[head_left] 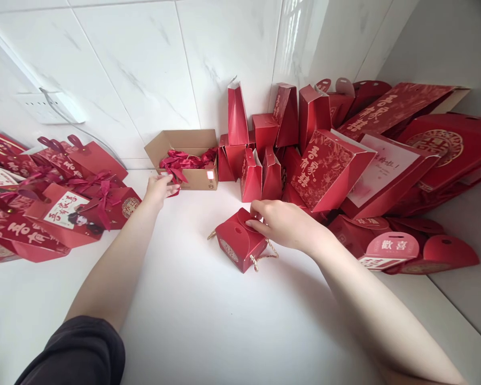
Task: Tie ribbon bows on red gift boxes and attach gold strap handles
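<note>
Left hand (160,189): fingers half curled at the carton's front left corner, against a dark red ribbon (175,170); I can't tell whether they grip it.
Right hand (278,220): thumb and forefinger slightly parted, tips touching the lid of the small red box; the other fingers are tucked from my view, so I can't confirm a pinch.
Small red box (240,243): on the white table (208,326), right of the carton, gold cord (271,251) at both sides; the hand covers part of its top.
Carton (200,181): open, its front wall hiding the lower ribbons.
Left-side boxes (70,211): cut off by my frame.
Right-side boxes (328,166): overlapping, rear ones mostly hidden.
</note>
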Demonstrator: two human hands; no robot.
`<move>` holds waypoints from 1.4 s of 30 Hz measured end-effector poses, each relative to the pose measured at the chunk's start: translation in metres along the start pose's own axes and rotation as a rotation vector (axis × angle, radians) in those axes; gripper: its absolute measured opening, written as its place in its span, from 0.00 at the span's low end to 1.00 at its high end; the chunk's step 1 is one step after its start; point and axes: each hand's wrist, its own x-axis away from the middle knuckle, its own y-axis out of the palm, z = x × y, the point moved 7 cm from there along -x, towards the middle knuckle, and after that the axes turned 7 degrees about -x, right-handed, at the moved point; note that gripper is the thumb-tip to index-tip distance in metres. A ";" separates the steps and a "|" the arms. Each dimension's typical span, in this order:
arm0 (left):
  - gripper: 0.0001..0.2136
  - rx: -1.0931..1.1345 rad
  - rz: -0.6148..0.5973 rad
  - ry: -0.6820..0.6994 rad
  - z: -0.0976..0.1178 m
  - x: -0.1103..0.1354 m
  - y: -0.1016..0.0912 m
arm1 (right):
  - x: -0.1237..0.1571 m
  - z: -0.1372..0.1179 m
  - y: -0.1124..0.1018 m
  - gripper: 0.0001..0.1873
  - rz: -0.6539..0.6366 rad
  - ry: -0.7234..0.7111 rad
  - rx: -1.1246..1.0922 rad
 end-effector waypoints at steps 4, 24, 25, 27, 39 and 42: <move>0.04 0.141 -0.136 -0.070 -0.005 0.000 0.012 | 0.000 -0.001 -0.001 0.09 0.000 -0.009 0.003; 0.10 0.020 -0.522 0.432 0.129 0.126 0.002 | 0.000 0.003 -0.007 0.09 0.120 -0.002 -0.076; 0.11 0.052 -0.610 0.418 0.133 0.139 0.004 | 0.000 0.002 -0.009 0.08 0.166 -0.028 -0.108; 0.10 0.106 -0.787 0.439 0.141 0.166 0.010 | 0.001 -0.002 -0.014 0.07 0.253 -0.108 -0.208; 0.07 0.019 -1.086 0.472 0.136 0.221 0.029 | 0.016 -0.062 0.008 0.25 -0.348 -0.464 -1.355; 0.08 -0.109 -1.057 0.456 0.135 0.219 0.028 | 0.018 -0.054 0.005 0.25 -0.408 -0.401 -1.390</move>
